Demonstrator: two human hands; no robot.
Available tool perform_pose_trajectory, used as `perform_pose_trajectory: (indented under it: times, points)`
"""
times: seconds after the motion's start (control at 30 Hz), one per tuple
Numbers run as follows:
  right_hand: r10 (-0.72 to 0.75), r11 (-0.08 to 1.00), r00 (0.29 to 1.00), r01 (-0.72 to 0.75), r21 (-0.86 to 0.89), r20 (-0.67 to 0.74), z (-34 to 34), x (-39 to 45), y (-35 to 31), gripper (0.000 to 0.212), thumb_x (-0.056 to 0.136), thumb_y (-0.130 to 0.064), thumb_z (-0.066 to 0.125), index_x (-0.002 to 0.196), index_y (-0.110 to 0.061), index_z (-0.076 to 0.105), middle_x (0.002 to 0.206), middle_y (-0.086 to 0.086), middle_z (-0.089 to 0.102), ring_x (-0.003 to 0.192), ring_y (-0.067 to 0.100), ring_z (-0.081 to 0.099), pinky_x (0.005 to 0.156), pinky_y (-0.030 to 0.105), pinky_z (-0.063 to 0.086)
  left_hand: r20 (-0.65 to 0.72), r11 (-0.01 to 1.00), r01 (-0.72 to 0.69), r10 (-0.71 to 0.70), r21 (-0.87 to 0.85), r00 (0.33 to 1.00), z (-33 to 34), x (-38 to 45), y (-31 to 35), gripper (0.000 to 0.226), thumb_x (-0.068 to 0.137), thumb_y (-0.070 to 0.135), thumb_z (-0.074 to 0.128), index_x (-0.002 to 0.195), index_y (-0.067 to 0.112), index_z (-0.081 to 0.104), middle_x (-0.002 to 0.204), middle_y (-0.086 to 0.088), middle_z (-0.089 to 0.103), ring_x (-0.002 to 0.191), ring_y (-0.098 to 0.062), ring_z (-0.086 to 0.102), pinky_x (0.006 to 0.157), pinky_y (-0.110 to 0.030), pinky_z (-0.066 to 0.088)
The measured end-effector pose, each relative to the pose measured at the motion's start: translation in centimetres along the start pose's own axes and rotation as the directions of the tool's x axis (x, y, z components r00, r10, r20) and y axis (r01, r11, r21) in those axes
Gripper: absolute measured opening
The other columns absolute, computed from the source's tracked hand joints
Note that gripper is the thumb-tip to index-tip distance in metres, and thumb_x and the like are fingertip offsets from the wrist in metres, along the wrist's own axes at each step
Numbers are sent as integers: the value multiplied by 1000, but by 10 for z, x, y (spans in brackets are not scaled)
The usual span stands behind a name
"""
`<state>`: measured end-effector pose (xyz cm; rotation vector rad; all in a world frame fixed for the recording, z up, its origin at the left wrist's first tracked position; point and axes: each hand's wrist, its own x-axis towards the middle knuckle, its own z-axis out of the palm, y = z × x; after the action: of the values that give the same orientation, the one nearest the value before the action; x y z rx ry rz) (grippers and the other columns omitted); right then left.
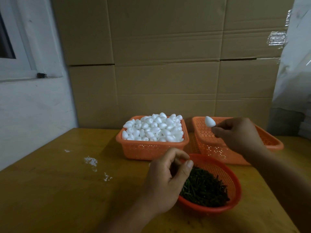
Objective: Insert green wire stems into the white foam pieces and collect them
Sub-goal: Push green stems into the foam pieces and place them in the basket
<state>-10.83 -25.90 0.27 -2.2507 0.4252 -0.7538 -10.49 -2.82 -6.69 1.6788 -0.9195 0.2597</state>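
An orange square basket [152, 149] at the table's middle is heaped with several white foam pieces [154, 127]. To its right stands a second orange basket [210, 148], its inside mostly hidden by my right hand. My right hand [239, 133] hovers over that basket and pinches the base of one white foam piece [210, 121] at its fingertips; whether a stem is in it I cannot tell. A round red-orange bowl [230, 180] in front holds a pile of green wire stems [205, 189]. My left hand [166, 179] hangs over the bowl's left rim, fingers curled, thumb near forefinger, nothing visible between them.
The wooden table [67, 190] carries white foam crumbs [91, 161] on its left part. Stacked cardboard boxes [168, 64] form a wall right behind the baskets. A white wall with a window frame stands at left, plastic-wrapped goods [292, 73] at right.
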Motion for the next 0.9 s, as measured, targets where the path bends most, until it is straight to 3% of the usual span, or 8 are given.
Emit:
perform_pose_trajectory:
  times: [0.1,0.27,0.47,0.57,0.67,0.73,0.8,0.9]
  points:
    - [96,973,994,-84,-217,46,3,34,14,29,88,-40,74,67,-20,72,63,7,71,53,22,62,55,35,49,30,1000,-17,17,2,999,0,-1,0,23,94,46,57,89,25,63,69,13,58,63,-5,55,58,-25,44]
    - [286,869,957,-236,-434,52,21,66,32,58,76,-64,75,75,-6,68,68,9,69,58,22,64,53,26,47,33,999,-30,31,-25,999,0,-2,2,43,97,52,49,83,13,61,60,14,48,55,-4,45,54,-26,37]
    - [343,812,937,-259,-523,67,30,76,31,45,76,-43,84,70,-8,55,70,8,60,65,22,58,51,28,44,21,999,-45,45,-25,999,-2,-2,5,48,97,53,44,84,10,62,60,14,47,55,-4,45,54,-24,37]
    - [377,779,918,-244,-577,121,33,72,26,33,89,-30,71,73,-9,53,73,7,53,71,21,57,64,33,50,29,999,-44,45,-30,999,-2,-2,6,48,97,52,44,85,9,61,59,15,46,54,-3,44,53,-24,35]
    - [391,816,907,-265,-514,154,34,70,26,21,90,-13,64,72,-9,54,75,8,53,67,20,52,74,36,48,26,998,-52,53,-22,998,-2,-3,5,48,98,52,44,84,9,61,59,17,45,54,-3,44,54,-20,34]
    - [398,802,905,-263,-536,152,34,65,25,11,91,-11,58,85,-4,63,89,15,64,82,27,63,81,40,53,24,998,-53,53,-21,998,-1,-3,5,49,98,53,44,84,9,61,58,17,45,53,-4,44,54,-21,34]
    - [399,808,907,-278,-520,135,35,63,29,17,91,-14,55,95,-1,65,99,19,67,98,34,66,90,43,54,28,998,-52,52,-20,998,-1,-3,5,48,98,53,44,85,9,61,57,17,45,53,-4,44,53,-21,34]
    - [324,855,942,-253,-453,85,29,54,27,13,88,-19,57,82,-9,61,83,12,64,89,32,64,86,45,45,30,998,-53,54,-15,998,-1,-3,4,47,98,52,44,85,11,61,57,17,46,52,-4,43,53,-20,33]
